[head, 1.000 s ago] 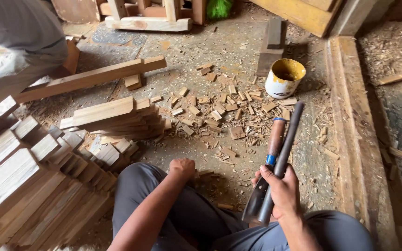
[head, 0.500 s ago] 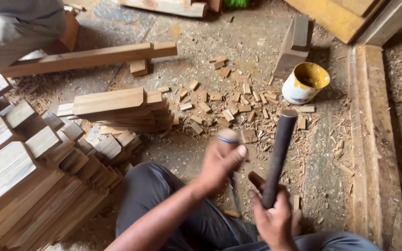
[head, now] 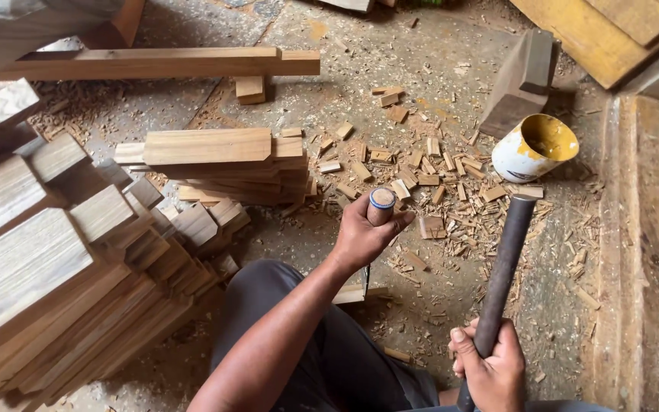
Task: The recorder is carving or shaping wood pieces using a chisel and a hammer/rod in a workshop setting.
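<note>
Seen from above, a seated person's left hand (head: pixel 364 236) grips an upright chisel (head: pixel 380 207) by its wooden handle over a small wood piece (head: pixel 351 293) on the floor, while the right hand (head: pixel 490 366) clenches a dark metal rod (head: pixel 502 271), unswung; many offcuts (head: pixel 421 183) lie beyond, stacked boards (head: pixel 215 164) to the left.

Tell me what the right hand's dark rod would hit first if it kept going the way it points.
Probably the yellow-stained paint can. The right hand holds the dark rod pointing up and slightly right, its tip just short of the can. Depth is unclear; it might pass over it.
</note>
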